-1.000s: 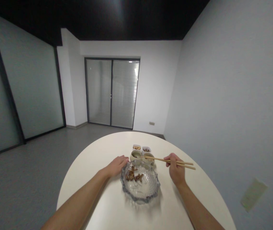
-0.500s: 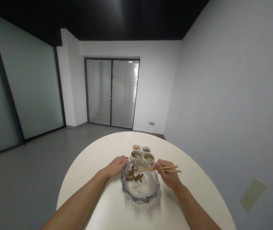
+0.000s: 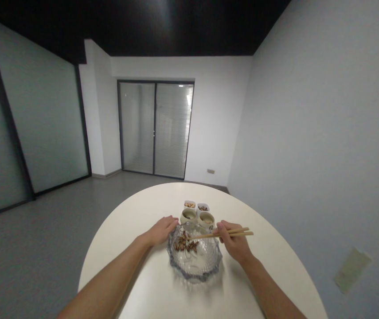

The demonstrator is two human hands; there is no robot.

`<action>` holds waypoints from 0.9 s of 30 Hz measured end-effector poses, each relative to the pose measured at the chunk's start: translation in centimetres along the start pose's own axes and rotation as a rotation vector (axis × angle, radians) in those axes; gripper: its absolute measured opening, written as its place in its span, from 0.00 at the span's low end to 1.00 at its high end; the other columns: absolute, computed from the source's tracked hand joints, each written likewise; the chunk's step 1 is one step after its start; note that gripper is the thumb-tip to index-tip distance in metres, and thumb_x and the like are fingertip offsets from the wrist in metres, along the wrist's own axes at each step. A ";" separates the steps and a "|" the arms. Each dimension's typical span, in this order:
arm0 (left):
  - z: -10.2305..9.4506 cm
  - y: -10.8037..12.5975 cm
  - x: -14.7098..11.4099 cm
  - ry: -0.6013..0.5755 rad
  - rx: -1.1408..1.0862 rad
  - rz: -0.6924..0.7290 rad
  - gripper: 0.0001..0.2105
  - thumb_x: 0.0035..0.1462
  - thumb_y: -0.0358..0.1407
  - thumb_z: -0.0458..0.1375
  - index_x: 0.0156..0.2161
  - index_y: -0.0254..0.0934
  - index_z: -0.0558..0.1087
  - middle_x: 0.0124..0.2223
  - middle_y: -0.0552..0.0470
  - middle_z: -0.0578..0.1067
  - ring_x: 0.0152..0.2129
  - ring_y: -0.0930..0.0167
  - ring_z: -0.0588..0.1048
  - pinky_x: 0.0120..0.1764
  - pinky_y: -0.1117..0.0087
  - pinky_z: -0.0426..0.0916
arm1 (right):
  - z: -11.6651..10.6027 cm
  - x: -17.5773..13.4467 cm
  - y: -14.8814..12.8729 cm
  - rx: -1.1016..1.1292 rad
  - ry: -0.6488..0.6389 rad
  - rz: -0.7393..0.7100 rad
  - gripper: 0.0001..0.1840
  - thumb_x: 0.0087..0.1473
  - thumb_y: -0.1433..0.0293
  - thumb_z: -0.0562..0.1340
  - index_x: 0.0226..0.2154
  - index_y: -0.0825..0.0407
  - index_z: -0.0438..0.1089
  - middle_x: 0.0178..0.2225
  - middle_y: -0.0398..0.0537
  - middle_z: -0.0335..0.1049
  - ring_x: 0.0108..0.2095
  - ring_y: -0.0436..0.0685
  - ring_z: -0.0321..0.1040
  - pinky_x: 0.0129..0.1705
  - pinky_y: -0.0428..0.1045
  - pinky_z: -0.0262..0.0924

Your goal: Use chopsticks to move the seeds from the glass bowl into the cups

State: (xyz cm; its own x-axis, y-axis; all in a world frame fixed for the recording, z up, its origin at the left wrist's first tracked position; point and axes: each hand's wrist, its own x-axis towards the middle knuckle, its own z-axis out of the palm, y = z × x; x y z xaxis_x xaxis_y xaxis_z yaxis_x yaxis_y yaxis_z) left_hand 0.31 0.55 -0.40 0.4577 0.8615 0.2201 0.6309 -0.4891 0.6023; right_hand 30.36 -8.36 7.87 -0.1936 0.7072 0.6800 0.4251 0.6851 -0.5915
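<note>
Low in the frame's centre, the right hand (image 3: 234, 243) pinches thin wooden chopsticks (image 3: 220, 234) over small, probably brittle brown pieces (image 3: 184, 243); the left hand (image 3: 162, 230) rests flat, uncurled, against the clear cut-glass bowl (image 3: 194, 266).

We find no writing, brand, number or sign that we can read anywhere here. The small cups (image 3: 197, 216) just beyond the glass bowl (image 3: 195, 257) show no lettering that we can make out, and the pale plate (image 3: 351, 269) on the wall is blank at this size.
</note>
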 end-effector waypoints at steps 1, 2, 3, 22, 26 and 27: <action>0.0 0.0 0.0 0.001 0.000 0.001 0.28 0.75 0.53 0.41 0.62 0.41 0.74 0.66 0.46 0.73 0.65 0.56 0.65 0.70 0.53 0.51 | 0.0 0.0 0.1 0.007 0.019 0.012 0.36 0.68 0.44 0.54 0.21 0.50 0.78 0.15 0.44 0.66 0.16 0.52 0.61 0.20 0.47 0.55; 0.0 -0.1 0.0 0.001 0.001 0.003 0.28 0.75 0.54 0.41 0.61 0.42 0.75 0.66 0.46 0.73 0.65 0.56 0.65 0.70 0.53 0.51 | -0.1 0.0 0.2 0.015 0.039 0.024 0.37 0.67 0.43 0.54 0.21 0.50 0.78 0.15 0.44 0.66 0.16 0.52 0.61 0.19 0.47 0.55; 0.0 -0.1 0.0 -0.001 0.003 0.005 0.28 0.75 0.54 0.41 0.61 0.42 0.75 0.66 0.46 0.73 0.65 0.56 0.65 0.70 0.53 0.51 | -0.2 0.0 0.2 0.022 0.061 0.034 0.37 0.67 0.43 0.54 0.21 0.50 0.78 0.14 0.45 0.66 0.16 0.53 0.61 0.19 0.47 0.56; -0.4 1.0 -0.1 0.011 0.049 0.084 0.29 0.75 0.52 0.36 0.56 0.39 0.76 0.57 0.44 0.78 0.53 0.59 0.73 0.63 0.57 0.62 | -1.3 0.9 5.0 -0.131 0.524 0.162 0.38 0.65 0.38 0.53 0.28 0.52 0.78 0.19 0.44 0.68 0.20 0.55 0.67 0.26 0.49 0.62; -0.5 1.1 -0.2 0.027 0.028 0.075 0.29 0.75 0.52 0.37 0.57 0.40 0.76 0.57 0.44 0.78 0.54 0.58 0.72 0.63 0.57 0.61 | -0.8 1.2 5.9 -0.165 0.497 0.158 0.38 0.66 0.39 0.52 0.28 0.52 0.77 0.19 0.44 0.69 0.22 0.55 0.67 0.27 0.49 0.61; -0.5 1.2 -0.2 0.031 0.023 0.071 0.29 0.75 0.52 0.37 0.57 0.40 0.76 0.58 0.44 0.78 0.55 0.58 0.72 0.63 0.57 0.61 | -0.6 1.3 6.1 -0.170 0.492 0.154 0.38 0.66 0.38 0.52 0.28 0.51 0.77 0.19 0.43 0.68 0.22 0.55 0.67 0.27 0.49 0.61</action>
State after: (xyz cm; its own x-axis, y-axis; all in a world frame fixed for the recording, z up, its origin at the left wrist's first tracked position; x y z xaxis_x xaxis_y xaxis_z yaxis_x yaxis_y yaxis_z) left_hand 0.68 -0.11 0.62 0.4822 0.8282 0.2855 0.6118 -0.5516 0.5669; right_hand 33.26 -3.41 5.39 0.3022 0.6041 0.7374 0.5605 0.5130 -0.6501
